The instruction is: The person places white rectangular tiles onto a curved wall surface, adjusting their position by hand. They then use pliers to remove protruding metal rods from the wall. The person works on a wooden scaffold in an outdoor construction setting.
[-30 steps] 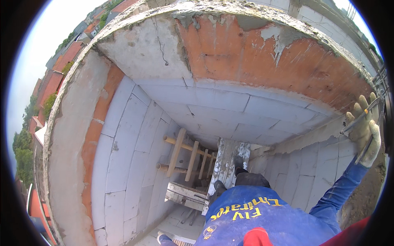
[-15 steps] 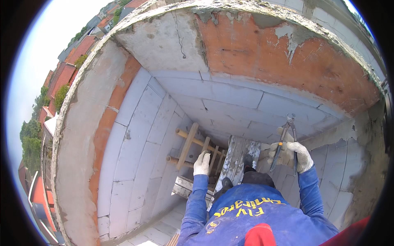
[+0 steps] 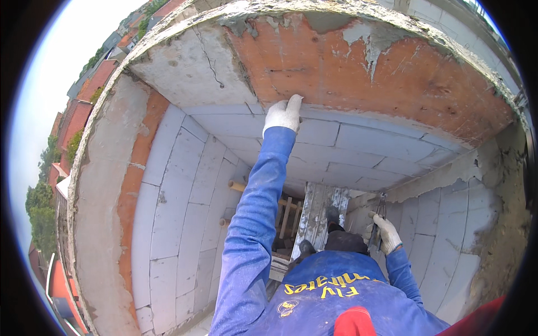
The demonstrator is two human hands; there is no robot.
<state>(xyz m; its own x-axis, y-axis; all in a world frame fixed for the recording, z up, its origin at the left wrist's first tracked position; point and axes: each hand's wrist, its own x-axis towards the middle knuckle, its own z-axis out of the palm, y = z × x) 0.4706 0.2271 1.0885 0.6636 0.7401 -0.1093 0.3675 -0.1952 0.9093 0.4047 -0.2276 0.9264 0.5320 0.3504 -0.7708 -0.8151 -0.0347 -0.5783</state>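
My left hand [image 3: 283,116], in a white knit glove, is raised in front of the far wall, by the lower edge of an orange-brown panel [image 3: 358,73]. Its fingers are drawn together as in a pinch; anything between them is too small to make out. Lower and to the right, my right hand [image 3: 387,233], gloved the same way, grips metal pincers [image 3: 381,208] by the handles, with the jaws pointing up and away from me. Part of the pincers is hidden by the glove.
I stand in dark boots on a mortar-stained plank [image 3: 315,215] inside a narrow block-walled shaft. Left of it, a wooden pole [image 3: 237,185] and slats sit over a deep opening. A thin wire [image 3: 208,59] hangs on the grey plaster. Tiled roofs [image 3: 75,120] show outside.
My left hand has risen from above the wooden slats to the far wall's panel edge. My right hand has drawn lower and inward with the pincers, whose handles now look closer together.
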